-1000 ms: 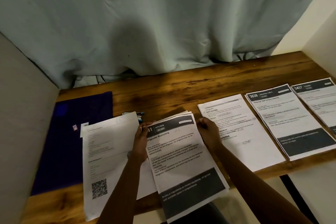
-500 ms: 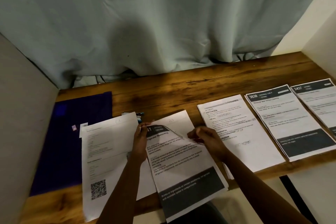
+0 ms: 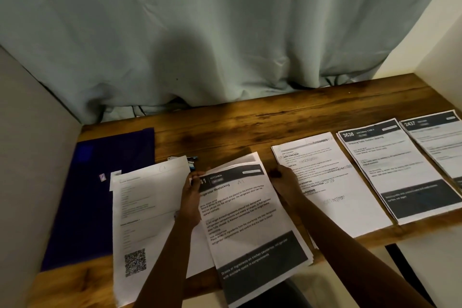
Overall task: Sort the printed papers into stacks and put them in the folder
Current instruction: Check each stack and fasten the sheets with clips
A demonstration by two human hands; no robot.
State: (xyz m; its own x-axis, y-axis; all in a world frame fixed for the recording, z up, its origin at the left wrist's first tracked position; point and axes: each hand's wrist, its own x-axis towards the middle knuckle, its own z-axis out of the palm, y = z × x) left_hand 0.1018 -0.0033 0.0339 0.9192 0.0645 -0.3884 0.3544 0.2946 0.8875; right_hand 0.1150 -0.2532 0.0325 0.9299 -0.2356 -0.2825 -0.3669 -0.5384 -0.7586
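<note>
While the kitchen stack point(image 3: 252, 222) lay lengthwise between both hands, left hand point(image 3: 191, 197) pinched its top-left corner — right hand point(image 3: 285, 184), nearer the sorted piles, gripped its upper right edge.

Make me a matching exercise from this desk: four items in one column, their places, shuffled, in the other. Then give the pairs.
Items
1. purple folder
2. "Refrigerator Restocking" stack
3. sheet headed 3638
4. QR-code sheet

Places
A. held at its top corners by both hands
B. far left of the desk
C. second pile from the right edge
D. overlapping the folder's right side

Pairs: 1-B, 2-A, 3-C, 4-D
</note>
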